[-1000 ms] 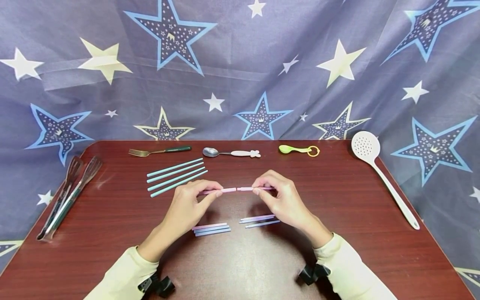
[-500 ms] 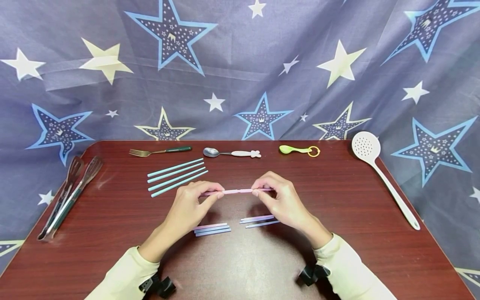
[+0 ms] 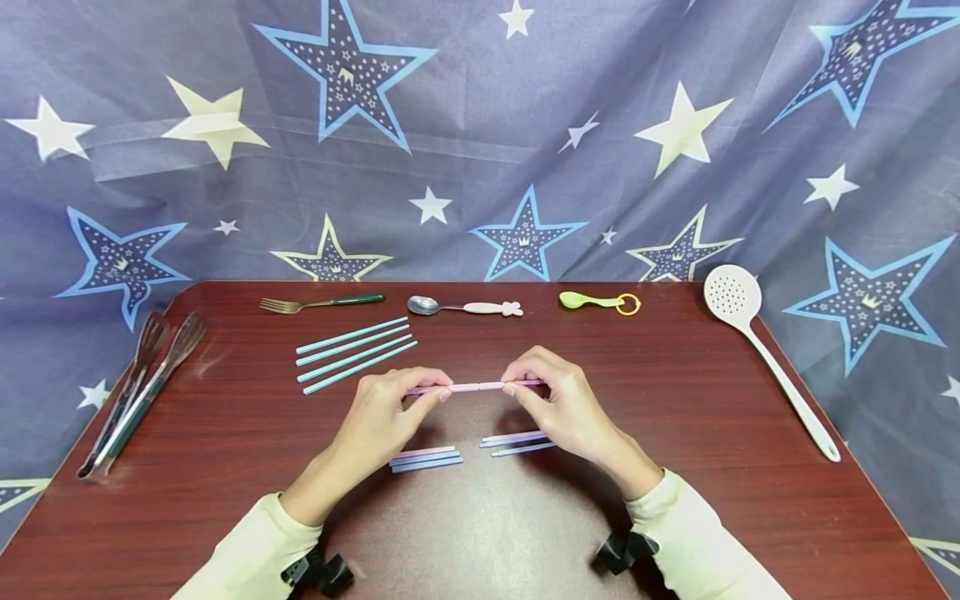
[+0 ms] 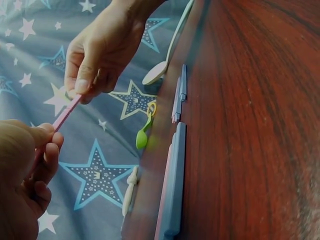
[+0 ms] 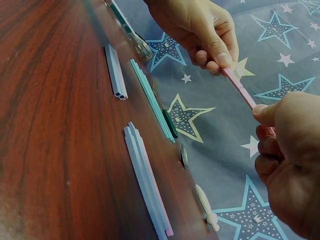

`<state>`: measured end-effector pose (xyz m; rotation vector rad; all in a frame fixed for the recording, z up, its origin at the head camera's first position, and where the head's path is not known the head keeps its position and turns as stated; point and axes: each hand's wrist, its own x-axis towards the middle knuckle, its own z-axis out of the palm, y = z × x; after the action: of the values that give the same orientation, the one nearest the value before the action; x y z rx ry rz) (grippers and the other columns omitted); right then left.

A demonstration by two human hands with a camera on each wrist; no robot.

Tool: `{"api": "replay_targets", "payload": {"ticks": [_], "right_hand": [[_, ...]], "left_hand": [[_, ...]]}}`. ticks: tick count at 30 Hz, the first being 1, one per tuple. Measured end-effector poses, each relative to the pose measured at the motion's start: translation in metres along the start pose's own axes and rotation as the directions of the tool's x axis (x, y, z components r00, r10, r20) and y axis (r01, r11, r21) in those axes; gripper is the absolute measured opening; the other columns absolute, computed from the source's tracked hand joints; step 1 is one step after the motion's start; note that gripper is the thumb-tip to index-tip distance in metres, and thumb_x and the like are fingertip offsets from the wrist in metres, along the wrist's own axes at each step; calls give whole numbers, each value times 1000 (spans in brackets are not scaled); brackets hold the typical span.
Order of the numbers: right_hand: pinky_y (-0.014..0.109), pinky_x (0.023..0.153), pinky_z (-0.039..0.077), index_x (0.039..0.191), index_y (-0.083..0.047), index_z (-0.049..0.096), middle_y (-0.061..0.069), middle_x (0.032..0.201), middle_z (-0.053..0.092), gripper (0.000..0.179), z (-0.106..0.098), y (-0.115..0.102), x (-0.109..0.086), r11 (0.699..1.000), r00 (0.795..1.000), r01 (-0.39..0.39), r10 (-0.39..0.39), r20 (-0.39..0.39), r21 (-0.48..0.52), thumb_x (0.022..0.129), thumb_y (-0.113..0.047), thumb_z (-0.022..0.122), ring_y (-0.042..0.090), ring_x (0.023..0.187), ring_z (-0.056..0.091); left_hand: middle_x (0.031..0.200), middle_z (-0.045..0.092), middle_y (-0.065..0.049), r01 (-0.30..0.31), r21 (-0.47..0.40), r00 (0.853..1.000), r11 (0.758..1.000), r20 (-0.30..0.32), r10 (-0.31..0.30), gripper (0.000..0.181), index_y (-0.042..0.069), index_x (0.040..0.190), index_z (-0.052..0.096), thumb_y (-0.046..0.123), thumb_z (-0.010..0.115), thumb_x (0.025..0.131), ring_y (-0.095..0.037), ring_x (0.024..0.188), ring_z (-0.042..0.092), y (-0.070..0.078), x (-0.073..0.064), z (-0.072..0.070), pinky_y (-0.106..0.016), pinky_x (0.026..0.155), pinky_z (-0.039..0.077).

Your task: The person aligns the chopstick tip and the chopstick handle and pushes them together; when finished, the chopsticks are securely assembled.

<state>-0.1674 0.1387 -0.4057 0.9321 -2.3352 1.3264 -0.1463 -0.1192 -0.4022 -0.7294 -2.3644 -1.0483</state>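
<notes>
Above the middle of the table my left hand [image 3: 390,412] pinches a pink chopstick half [image 3: 463,387] between thumb and fingers. Facing it, my right hand [image 3: 558,404] pinches another pink chopstick half [image 3: 491,386]. The two halves meet end to end in one nearly level line, with a small seam between the hands. In the left wrist view the pink stick [image 4: 67,112] slants between both sets of fingertips. Their outer ends are partly covered by the hands. On the table below lie loose pink and blue halves [image 3: 426,459] at left and purple and blue halves [image 3: 516,442] at right.
Several teal chopsticks [image 3: 356,354] lie side by side beyond my left hand. Along the back edge are a fork [image 3: 322,303], a spoon [image 3: 465,307] and a green spoon [image 3: 592,300]. Tongs [image 3: 142,396] lie at left, a white skimmer [image 3: 772,362] at right.
One second ago a gap showed between the two pink halves; it has closed and their ends now meet. Both hands have come slightly closer together and lower in the view.
</notes>
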Motion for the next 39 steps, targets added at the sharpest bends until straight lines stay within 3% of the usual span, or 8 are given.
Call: {"api": "replay_targets", "payload": {"ticks": [8,18,24,34,39], "right_hand": [[19,67,45,94,-11,73,-2,87,65,8,0,-2,-2,1000,1000,-21,22,7,-11,93,-3,74,9,79,56],[20,66,44,94,-11,71,-3,86,62,8,2,-3,-2,999,999,-35,35,10,-28,93,-2,73,8,78,54],[21,63,43,93,-9,71,-3,85,60,8,4,-2,-2,999,1000,-20,20,17,-34,93,-1,73,7,77,52],[24,65,45,93,-11,70,-3,84,59,10,5,-3,-4,999,999,-24,26,32,-48,94,-2,73,6,78,52],[20,66,44,92,-12,71,-2,84,61,13,3,-1,-3,1000,999,-5,6,45,-16,91,1,75,8,77,54]], "left_hand": [[85,78,4,-54,-21,997,998,-51,53,13,15,93,78,9,84,84,0,60,43,-4,-1,6,-13,53,32],[83,77,4,-43,-70,995,997,-97,36,17,14,95,79,5,85,82,-1,60,43,-6,-4,12,-12,53,30],[80,75,5,-49,-83,994,995,-97,41,15,13,93,78,4,84,83,-1,59,44,-7,-5,15,-13,53,32],[83,78,2,-81,-88,992,993,-108,71,15,12,92,80,2,84,82,-9,69,64,-6,-8,17,-24,59,46],[82,77,4,-82,-77,993,994,-87,76,15,14,93,80,3,84,82,-4,62,54,-4,-7,13,-19,54,40]]}}
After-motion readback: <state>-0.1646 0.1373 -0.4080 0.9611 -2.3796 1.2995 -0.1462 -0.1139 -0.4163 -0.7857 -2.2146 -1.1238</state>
